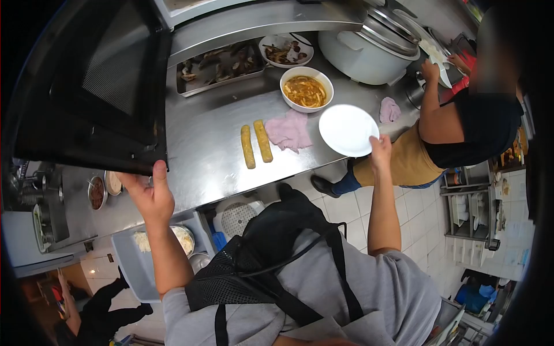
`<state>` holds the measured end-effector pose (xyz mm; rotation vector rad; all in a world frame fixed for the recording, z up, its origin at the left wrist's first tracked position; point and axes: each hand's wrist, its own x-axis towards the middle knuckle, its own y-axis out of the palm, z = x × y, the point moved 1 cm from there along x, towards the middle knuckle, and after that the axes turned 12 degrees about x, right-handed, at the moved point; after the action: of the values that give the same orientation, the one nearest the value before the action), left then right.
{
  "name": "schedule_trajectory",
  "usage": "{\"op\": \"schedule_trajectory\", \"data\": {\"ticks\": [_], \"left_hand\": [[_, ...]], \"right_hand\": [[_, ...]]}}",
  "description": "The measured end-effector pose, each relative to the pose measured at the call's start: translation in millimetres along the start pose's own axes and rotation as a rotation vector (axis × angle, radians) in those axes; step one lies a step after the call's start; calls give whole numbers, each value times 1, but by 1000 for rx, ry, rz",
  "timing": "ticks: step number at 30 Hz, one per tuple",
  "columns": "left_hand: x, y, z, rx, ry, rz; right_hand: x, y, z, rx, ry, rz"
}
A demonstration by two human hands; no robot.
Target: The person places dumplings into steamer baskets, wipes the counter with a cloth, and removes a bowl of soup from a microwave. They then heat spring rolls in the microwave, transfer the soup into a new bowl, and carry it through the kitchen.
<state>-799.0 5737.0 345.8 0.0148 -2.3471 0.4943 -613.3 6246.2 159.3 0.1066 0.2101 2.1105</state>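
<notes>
- A white plate (346, 130) is sitting in the person's right hand (380, 150), at the near edge of the steel surface (208, 144), right of centre. It is appearing to hang in the air there rather than resting on the metal.
- The plate is lying just far and left of the right hand, which is by much the nearer one. Its longer axis is running from far left to near right, and its bare upper face is showing.
- The right hand is closing on the plate's near right rim, thumb lying over the top, the other fingers mostly hiding beneath.
- A black door (86, 124) with a mesh window is filling the far left, well apart from the plate.
- The left hand (151, 199) is touching the door's lower near corner. Its thumb is pointing up against the edge; its fingers are going behind the door, so how tightly they are gripping cannot be told.
- Between the two hands, two yellowish rolls (247, 147) are lying side by side, with a pink cloth (288, 131) lying just right of them.
- Beyond the plate, a bowl (306, 109) of brown soup is standing, slightly to the left.
- At the far right, a co-worker (482, 124) is standing beside the surface.
</notes>
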Motion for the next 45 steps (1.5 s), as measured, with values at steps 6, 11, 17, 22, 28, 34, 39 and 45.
{"op": "schedule_trajectory", "data": {"ticks": [6,11,17,22,28,34,39,45], "left_hand": [[-5,8,-1,-1,-18,-34],[-6,13,-8,110,-36,-73],[-10,12,-12,103,-95,-96],[-10,16,-17,93,-76,-93],[-11,20,-20,120,-76,-83],[-12,20,-17,100,-84,-88],[-14,19,-12,103,-82,-89],[-13,21,-15,96,-83,-119]], "right_hand": [[23,-35,-70,41,91,-247],[57,-32,-59,-140,359,-164],[73,30,-25,-729,-280,8],[58,140,-17,-79,731,404],[72,177,-50,63,758,269],[87,171,-50,74,769,228],[87,149,-33,86,800,268],[89,92,6,-50,659,200]]}}
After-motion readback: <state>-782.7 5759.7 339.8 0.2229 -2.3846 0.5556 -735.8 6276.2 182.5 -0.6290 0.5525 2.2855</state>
